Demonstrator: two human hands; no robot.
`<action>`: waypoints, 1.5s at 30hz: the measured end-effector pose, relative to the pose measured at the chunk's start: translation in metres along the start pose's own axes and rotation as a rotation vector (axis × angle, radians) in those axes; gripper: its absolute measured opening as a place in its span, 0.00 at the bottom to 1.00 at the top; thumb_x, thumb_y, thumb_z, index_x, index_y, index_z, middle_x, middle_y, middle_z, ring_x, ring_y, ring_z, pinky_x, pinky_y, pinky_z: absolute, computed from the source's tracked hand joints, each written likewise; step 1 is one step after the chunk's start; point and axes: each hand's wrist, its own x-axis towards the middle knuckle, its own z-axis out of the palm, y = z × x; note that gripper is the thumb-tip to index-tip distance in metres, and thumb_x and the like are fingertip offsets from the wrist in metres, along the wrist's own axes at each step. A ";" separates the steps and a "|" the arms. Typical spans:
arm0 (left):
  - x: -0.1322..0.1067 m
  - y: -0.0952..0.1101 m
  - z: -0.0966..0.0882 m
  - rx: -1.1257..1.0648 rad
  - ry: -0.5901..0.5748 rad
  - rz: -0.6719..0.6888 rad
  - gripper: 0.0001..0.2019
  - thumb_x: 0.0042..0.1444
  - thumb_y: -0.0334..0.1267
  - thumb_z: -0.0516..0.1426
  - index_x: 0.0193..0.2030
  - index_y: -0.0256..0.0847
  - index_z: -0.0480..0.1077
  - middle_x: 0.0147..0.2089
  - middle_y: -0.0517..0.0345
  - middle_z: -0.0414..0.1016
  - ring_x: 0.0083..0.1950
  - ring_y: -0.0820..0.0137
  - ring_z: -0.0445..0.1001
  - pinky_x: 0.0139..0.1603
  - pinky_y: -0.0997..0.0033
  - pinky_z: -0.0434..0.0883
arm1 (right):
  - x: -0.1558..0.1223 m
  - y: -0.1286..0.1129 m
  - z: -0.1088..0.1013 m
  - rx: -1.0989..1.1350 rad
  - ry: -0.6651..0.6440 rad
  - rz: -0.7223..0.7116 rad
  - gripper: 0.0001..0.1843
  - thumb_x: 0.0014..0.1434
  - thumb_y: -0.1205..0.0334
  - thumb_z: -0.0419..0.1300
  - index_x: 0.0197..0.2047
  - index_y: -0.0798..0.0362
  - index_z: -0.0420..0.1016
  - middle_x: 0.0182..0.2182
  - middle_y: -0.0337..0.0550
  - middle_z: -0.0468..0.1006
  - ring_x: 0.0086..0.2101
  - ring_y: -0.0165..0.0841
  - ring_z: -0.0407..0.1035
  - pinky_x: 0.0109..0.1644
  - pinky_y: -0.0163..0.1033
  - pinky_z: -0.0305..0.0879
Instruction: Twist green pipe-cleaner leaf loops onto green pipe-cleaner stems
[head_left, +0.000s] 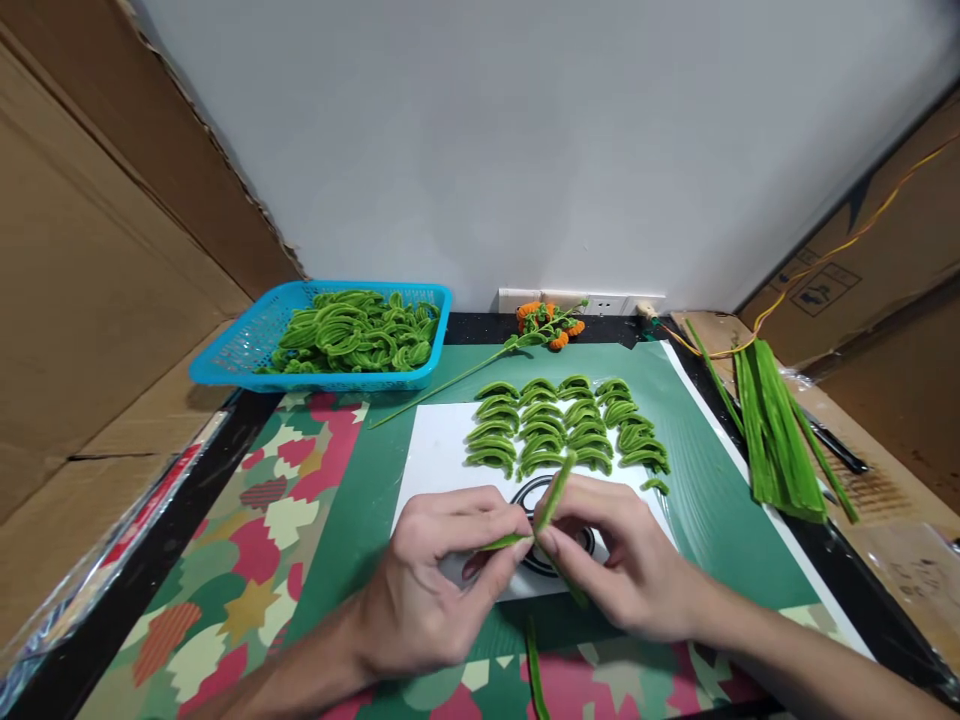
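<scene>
My left hand [457, 565] pinches one piece of green pipe cleaner between thumb and forefinger. Against it, my right hand [607, 550] grips another green pipe cleaner [556, 492], which sticks up past the fingertips. Where the two pieces meet, the fingertips hide whether they are joined. Beneath the hands lies a white sheet [435, 450] with a black ring-shaped thing [534, 490] partly covered by my fingers. Beyond them, curved green pipe-cleaner pieces [540, 425] sit in several stacked columns. One loose green strip [535, 665] lies near the front edge.
A blue basket [315, 381] heaped with green curled pieces stands at the back left. An orange-flowered stem [517, 343] lies behind the columns. On the right are a bundle of long green pipe cleaners [780, 440] and a dark-handled tool [836, 445]. Cardboard walls flank the table.
</scene>
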 end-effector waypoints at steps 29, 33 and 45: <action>0.016 -0.017 0.005 -0.513 -0.044 -0.471 0.13 0.62 0.43 0.68 0.40 0.32 0.84 0.28 0.55 0.79 0.21 0.77 0.66 0.18 0.80 0.64 | 0.004 0.011 -0.033 -0.845 -0.065 -0.789 0.17 0.73 0.73 0.51 0.48 0.63 0.83 0.41 0.57 0.87 0.36 0.37 0.79 0.33 0.41 0.77; 0.015 -0.016 0.000 -0.357 -0.085 -0.340 0.12 0.65 0.40 0.65 0.33 0.34 0.83 0.28 0.55 0.77 0.27 0.72 0.70 0.26 0.76 0.66 | 0.002 0.005 -0.028 -0.889 -0.095 -0.838 0.21 0.71 0.74 0.49 0.43 0.63 0.85 0.40 0.57 0.87 0.35 0.38 0.78 0.34 0.42 0.78; 0.005 -0.011 0.005 -0.026 0.066 0.109 0.08 0.67 0.25 0.60 0.39 0.36 0.81 0.31 0.55 0.77 0.31 0.71 0.73 0.30 0.75 0.69 | -0.004 0.002 -0.005 -0.670 0.090 -0.652 0.12 0.68 0.77 0.55 0.48 0.66 0.81 0.33 0.55 0.82 0.29 0.36 0.74 0.28 0.40 0.71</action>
